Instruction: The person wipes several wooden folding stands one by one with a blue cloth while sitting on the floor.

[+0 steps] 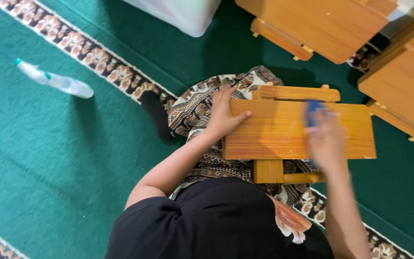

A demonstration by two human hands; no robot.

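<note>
1. My right hand (326,141), blurred, presses a blue cloth (314,113) onto the small wooden desk (276,132); how tightly my fingers close on it I cannot tell.
2. My left hand (224,117) lies flat and open, fingers spread on the desk's left edge, gripping nothing.
3. The desk rests across my lap; wiping looks underway, right end covered, left stretch seemingly remaining.
4. A spray bottle (56,80) lies well apart on the green carpet (49,168); more wooden desks (403,86) stand beyond.

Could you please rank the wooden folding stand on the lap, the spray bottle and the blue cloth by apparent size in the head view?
1. wooden folding stand
2. spray bottle
3. blue cloth, blurred and partly hidden by the right hand
</note>
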